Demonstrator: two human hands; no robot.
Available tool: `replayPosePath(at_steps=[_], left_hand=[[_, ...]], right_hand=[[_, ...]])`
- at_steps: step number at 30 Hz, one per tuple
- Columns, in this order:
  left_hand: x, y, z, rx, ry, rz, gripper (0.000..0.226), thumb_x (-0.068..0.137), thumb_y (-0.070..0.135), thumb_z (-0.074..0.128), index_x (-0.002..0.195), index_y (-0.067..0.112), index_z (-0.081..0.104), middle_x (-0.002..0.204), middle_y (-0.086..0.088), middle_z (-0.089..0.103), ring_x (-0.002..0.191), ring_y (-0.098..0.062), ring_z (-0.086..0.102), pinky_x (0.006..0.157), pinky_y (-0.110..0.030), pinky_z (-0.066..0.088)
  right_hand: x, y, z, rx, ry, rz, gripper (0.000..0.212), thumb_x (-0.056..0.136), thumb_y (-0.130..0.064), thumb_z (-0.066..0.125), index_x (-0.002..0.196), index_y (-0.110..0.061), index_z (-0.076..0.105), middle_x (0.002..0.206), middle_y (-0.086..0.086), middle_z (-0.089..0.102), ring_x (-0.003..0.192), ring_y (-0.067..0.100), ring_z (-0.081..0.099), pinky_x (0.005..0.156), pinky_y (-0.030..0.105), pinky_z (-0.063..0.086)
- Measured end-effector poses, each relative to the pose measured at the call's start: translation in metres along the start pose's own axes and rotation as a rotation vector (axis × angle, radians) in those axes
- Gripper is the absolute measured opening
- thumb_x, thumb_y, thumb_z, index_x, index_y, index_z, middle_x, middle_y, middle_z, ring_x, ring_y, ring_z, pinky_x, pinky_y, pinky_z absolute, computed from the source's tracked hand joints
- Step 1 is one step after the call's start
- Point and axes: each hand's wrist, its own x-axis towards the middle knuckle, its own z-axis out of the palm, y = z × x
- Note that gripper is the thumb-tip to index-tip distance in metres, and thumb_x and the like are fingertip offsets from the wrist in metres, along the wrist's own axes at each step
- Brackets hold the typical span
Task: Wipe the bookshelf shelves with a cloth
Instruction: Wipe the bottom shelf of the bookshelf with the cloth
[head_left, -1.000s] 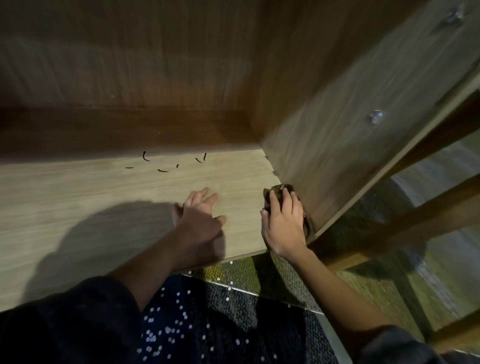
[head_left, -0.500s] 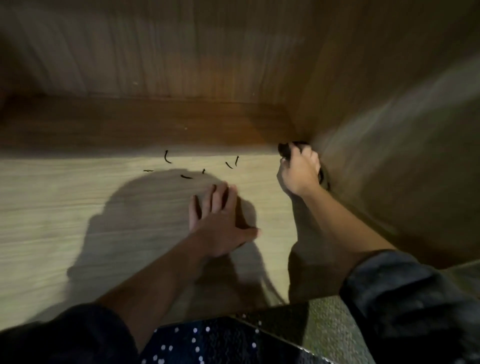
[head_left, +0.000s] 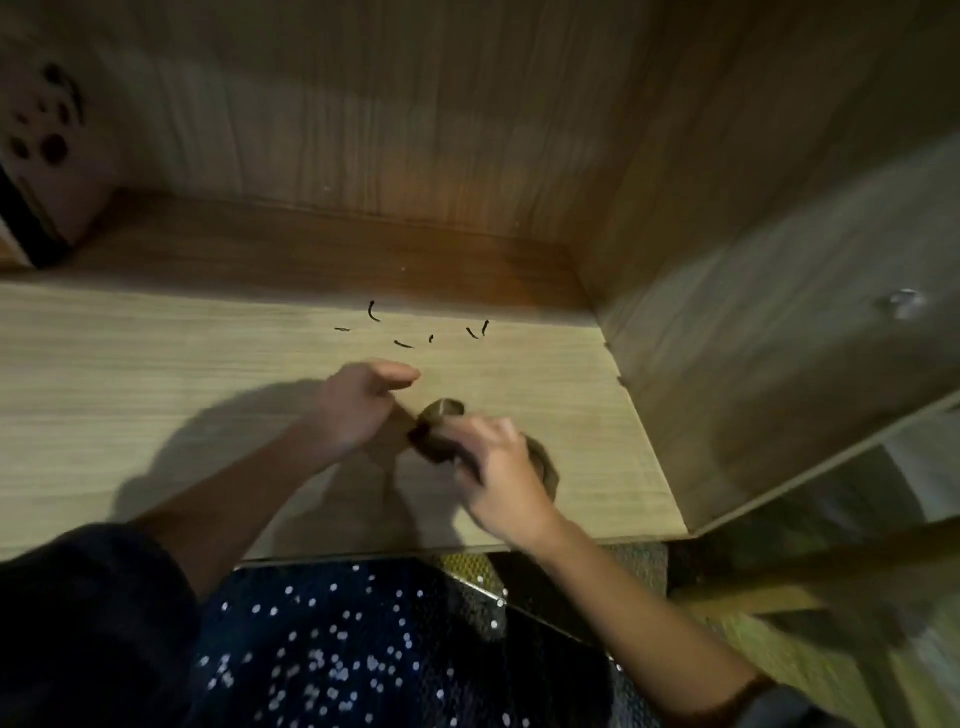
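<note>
A dark brown cloth (head_left: 439, 428) is bunched above the light wooden shelf board (head_left: 156, 395), near the middle front. My right hand (head_left: 501, 478) grips the cloth from the right, fingers curled round it. My left hand (head_left: 358, 402) meets the cloth's left end with curled fingers and seems to pinch it; the frame is blurred there. Several small dark curved bits of debris (head_left: 402, 332) lie on the shelf just beyond my hands.
The shelf's right side panel (head_left: 779, 338) with a metal fitting (head_left: 904, 304) stands close on the right. The back panel (head_left: 363, 130) rises behind. A cardboard box (head_left: 47, 156) sits at the far left. Wooden furniture legs (head_left: 805, 577) stand outside, lower right.
My right hand has drawn the cloth back from the rear right corner to the middle front of the shelf. My left hand has lifted off the board and come to the cloth.
</note>
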Motion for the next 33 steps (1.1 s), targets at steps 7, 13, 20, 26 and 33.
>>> replayPosePath(at_steps=[7,13,20,26,33], left_hand=[[-0.031,-0.036,-0.027,0.350,-0.035,-0.093,0.050,0.085,0.025,0.052,0.135,0.022,0.049,0.146,-0.002,0.038,0.134,-0.024,0.034,0.111,-0.044,0.027],[-0.034,-0.035,-0.009,0.392,-0.035,-0.124,0.051,0.092,0.030,0.053,0.141,0.026,0.038,0.151,0.005,0.025,0.141,-0.019,0.015,0.115,-0.042,0.010],[-0.020,-0.032,-0.013,0.383,0.062,-0.173,0.048,0.094,0.028,0.045,0.142,0.028,0.036,0.151,0.007,0.025,0.141,-0.016,0.012,0.114,-0.046,0.000],[-0.005,-0.038,-0.014,0.405,0.046,-0.171,0.057,0.092,0.038,0.049,0.145,0.030,0.029,0.154,0.009,0.019,0.143,-0.014,0.008,0.116,-0.047,0.002],[0.004,-0.035,-0.001,0.567,-0.111,-0.213,0.096,0.081,0.074,0.041,0.150,0.027,-0.006,0.157,0.002,-0.017,0.142,-0.023,-0.021,0.109,-0.056,-0.014]], right_hand=[[-0.011,-0.018,-0.019,0.180,0.095,0.137,0.043,0.088,0.000,0.049,0.125,-0.021,0.055,0.130,-0.005,0.050,0.121,0.008,0.035,0.109,0.026,0.026],[0.017,0.024,-0.012,-0.192,0.048,0.488,0.052,0.099,-0.034,0.032,0.146,-0.016,0.018,0.152,0.010,0.021,0.139,0.032,0.013,0.114,0.042,0.011],[0.002,-0.048,0.027,-0.104,-0.016,0.062,0.034,0.095,-0.026,0.046,0.129,-0.023,0.046,0.131,-0.007,0.046,0.120,0.012,0.033,0.104,0.033,0.030],[0.047,-0.004,0.009,-0.209,0.100,0.276,0.036,0.094,-0.019,0.045,0.130,-0.025,0.049,0.129,-0.003,0.049,0.114,0.022,0.035,0.096,0.036,0.030],[0.130,0.000,0.011,-0.351,0.016,0.328,0.040,0.097,-0.018,0.037,0.135,-0.030,0.045,0.137,-0.001,0.041,0.118,0.032,0.033,0.099,0.042,0.030]])
